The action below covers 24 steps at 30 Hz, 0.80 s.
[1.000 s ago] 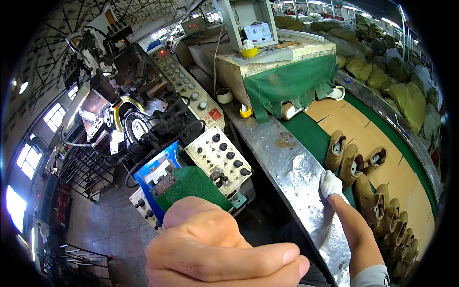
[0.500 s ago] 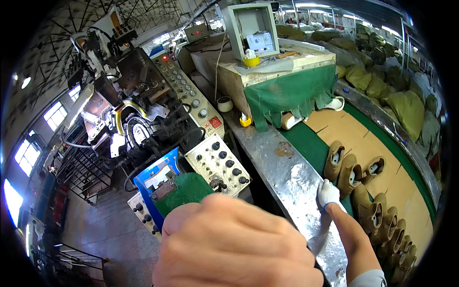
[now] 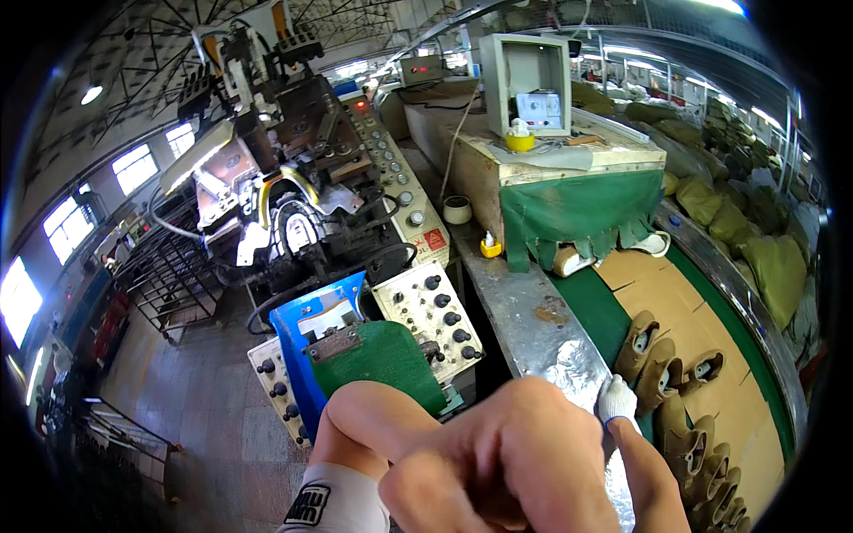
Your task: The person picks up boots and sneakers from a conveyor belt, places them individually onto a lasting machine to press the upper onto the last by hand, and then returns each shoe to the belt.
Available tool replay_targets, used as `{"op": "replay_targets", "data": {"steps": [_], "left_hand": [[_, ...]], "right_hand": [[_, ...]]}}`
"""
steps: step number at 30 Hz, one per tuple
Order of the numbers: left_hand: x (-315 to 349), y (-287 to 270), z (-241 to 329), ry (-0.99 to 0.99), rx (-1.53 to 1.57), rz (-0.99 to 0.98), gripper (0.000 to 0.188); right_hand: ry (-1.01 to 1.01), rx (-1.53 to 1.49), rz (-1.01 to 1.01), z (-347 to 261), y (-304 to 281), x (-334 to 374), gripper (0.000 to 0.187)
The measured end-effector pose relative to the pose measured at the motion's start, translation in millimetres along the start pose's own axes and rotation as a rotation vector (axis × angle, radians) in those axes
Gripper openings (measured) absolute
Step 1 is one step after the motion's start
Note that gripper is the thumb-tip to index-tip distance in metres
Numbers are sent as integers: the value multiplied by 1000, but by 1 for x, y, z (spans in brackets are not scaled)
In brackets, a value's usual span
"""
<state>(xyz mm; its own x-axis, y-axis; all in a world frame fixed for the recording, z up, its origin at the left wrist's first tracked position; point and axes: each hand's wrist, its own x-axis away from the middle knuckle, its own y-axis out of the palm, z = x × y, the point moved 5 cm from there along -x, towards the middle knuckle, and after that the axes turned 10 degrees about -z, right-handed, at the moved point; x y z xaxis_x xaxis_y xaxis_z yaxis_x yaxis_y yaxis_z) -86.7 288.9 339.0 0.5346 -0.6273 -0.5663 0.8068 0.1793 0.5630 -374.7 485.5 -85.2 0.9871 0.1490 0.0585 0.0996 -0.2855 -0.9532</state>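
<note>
My left hand [image 3: 511, 457] is bare and close to the camera, loosely curled, with the inside of its fingers hidden. Its arm is bent, the elbow against a green pad [image 3: 382, 364] on the machine [image 3: 293, 204]. White cotton covers my right hand [image 3: 617, 400], which rests with fingers bent over the edge of a metal ledge [image 3: 569, 362]. Just beyond it, brown slip-on shoes [image 3: 658, 373] stand on the cardboard-covered conveyor [image 3: 746, 377]; the glove is beside the nearest ones. What my left hand holds, if anything, cannot be seen.
Knobs cover a white control panel [image 3: 428, 306] beside a blue machine part [image 3: 302, 355]. A green cloth [image 3: 577, 213] hangs over the conveyor opening, below a grey metal box [image 3: 524, 89]. Sacks [image 3: 773, 275] are piled at the far right; a dark rack [image 3: 169, 284] stands left.
The view has shifted, so the machine and conveyor sit further right and lower. My left hand has turned and moved right, uncovering the elbow and sleeve. My gloved right hand stays on the ledge.
</note>
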Motion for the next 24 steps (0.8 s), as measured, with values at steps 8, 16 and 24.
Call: {"op": "replay_targets", "data": {"steps": [8,16,24], "left_hand": [[-17,34,18,253,282,-509,23],[-31,30,11,269,228,-514,21],[-48,21,-1,192,149,-576,20]], "right_hand": [[-16,2,16,-6,-15,3,38],[22,19,46,6,-37,10,37],[76,-5,54,26,-34,6,35]]}}
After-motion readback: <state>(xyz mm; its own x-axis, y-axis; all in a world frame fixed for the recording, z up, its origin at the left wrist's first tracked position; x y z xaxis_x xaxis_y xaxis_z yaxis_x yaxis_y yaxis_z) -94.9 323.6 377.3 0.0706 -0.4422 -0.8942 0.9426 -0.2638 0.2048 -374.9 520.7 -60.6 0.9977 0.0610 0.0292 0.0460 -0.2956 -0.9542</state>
